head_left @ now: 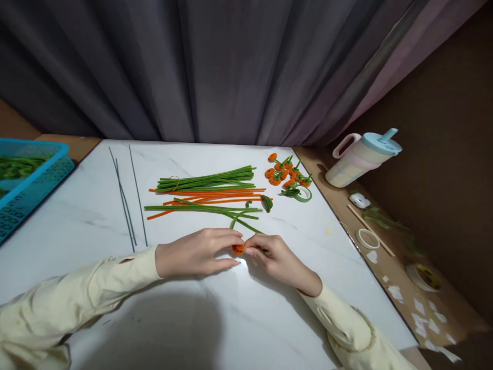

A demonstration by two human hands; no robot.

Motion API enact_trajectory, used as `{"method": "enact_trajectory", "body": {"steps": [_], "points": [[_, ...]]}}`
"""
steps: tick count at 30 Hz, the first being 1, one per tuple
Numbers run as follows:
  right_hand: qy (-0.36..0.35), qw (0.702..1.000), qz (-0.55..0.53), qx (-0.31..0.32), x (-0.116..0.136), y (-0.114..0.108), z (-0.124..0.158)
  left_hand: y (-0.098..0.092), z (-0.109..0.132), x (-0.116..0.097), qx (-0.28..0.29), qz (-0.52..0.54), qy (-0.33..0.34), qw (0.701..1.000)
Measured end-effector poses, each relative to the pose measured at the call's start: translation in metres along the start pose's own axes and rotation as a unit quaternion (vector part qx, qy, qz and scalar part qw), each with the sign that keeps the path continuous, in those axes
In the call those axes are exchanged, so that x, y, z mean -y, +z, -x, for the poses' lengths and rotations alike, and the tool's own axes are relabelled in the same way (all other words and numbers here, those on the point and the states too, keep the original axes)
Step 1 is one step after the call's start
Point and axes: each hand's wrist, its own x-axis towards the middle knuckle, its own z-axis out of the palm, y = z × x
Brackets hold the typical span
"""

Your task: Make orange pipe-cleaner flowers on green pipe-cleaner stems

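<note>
Just here I see one small fuzzy orange piece (238,250), rounded, with curled layers, partly hidden, pinched by the right hand (271,253) beside the left hand (204,252).

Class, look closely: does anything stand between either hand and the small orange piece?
Nothing visible does. The orange piece sits between the fingertips of the left hand and the right hand; the green bundle lies farther back.

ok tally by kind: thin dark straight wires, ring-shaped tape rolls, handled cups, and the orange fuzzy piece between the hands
Thin dark straight wires: 3
Ring-shaped tape rolls, green and white: 2
Pastel handled cup with blue lid: 1
Orange fuzzy piece between left hand and right hand: 1
Total: 7
</note>
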Motion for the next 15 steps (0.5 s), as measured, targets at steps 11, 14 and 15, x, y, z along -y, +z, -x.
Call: {"method": "enact_trajectory", "body": {"steps": [11,14,15], "points": [[0.077,0.990,-0.105,0.051,0.010,-0.006,0.000,0.014,0.001,0.001,-0.057,-0.079,0.054,0.994],[0.121,0.983,-0.134,0.032,0.010,-0.005,0.000,0.016,0.001,0.001,-0.078,-0.050,0.062,0.994],[0.139,0.977,-0.158,0.027,0.010,-0.004,0.000,0.017,0.001,0.001,-0.088,-0.043,0.065,0.993]]}}
